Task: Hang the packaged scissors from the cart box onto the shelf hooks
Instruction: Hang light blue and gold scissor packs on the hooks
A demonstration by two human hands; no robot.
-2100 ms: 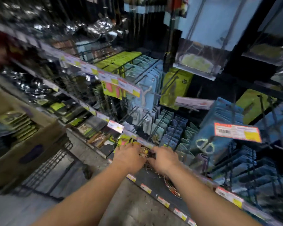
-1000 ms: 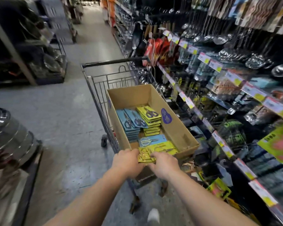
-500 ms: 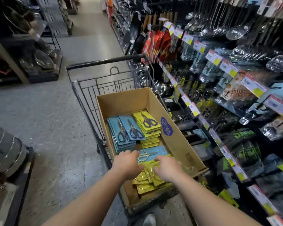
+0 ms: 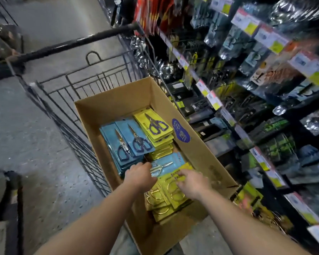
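Note:
An open cardboard box [image 4: 116, 102] sits in a wire cart [image 4: 81, 85]. At its far end lie a stack of blue scissor packs [image 4: 129, 142] and a stack of yellow ones [image 4: 155, 124]. A single blue pack with silver scissors [image 4: 170, 162] lies in the middle. Yellow packs with gold scissors [image 4: 173, 196] are fanned out at the near end. My left hand [image 4: 139, 176] rests palm down there, fingertips touching the single blue pack. My right hand [image 4: 193, 183] lies on the top yellow pack with fingers spread.
Shelving with hooks full of hanging kitchen goods [image 4: 265, 85] runs along the right, close to the box, with price tags [image 4: 213, 100] on the rails. The cart handle [image 4: 72, 43] is at the far end. Grey aisle floor [image 4: 35, 135] lies to the left.
I turned from the shelf to the cart. The bundle of yellow packs that both hands held now lies in the box's near end, and my hands have spread apart on top of it.

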